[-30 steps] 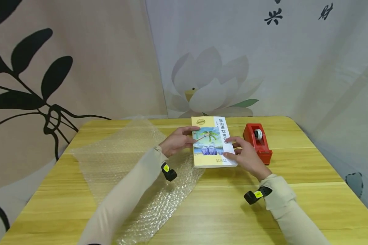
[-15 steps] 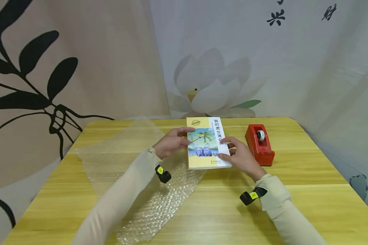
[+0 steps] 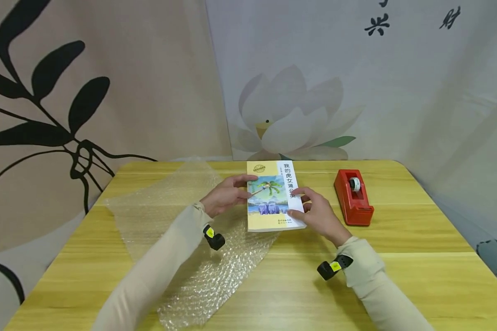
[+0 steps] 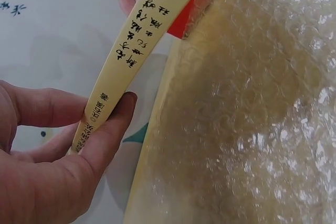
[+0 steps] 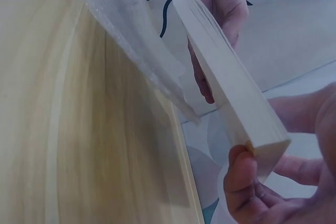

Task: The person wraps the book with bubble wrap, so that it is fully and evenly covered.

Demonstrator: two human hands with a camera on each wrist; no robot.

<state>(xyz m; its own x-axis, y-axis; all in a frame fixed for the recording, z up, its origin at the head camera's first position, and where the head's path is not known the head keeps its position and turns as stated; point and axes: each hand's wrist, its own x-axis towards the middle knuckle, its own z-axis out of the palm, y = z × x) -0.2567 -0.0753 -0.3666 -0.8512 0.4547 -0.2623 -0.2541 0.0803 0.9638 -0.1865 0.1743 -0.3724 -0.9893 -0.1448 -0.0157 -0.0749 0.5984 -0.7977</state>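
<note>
A paperback book [image 3: 269, 223] with a yellow-and-white cover and a palm-tree picture is held up between both hands, front cover facing the head camera. My left hand [image 3: 225, 196] pinches its spine edge, fingers and thumb on opposite sides, as the left wrist view shows around the printed spine [image 4: 134, 38]. At the opposite long edge, my right hand [image 3: 320, 216] grips the lower right part. Page edges [image 5: 231, 72] show in the right wrist view, and the book stands clear of the wooden tabletop. A sheet of bubble wrap [image 3: 228, 264] lies below and left of it.
To the right of the book stands a red tape dispenser [image 3: 353, 200] with a small roll in it. The wooden table [image 3: 406, 276] ends at a printed cloth backdrop [image 3: 170, 92]. The bubble wrap stretches diagonally across the table's left half.
Both hands have carried the book leftward and slightly nearer to me, keeping their grip. The bubble wrap and tape dispenser stay put; the head view has shifted slightly.
</note>
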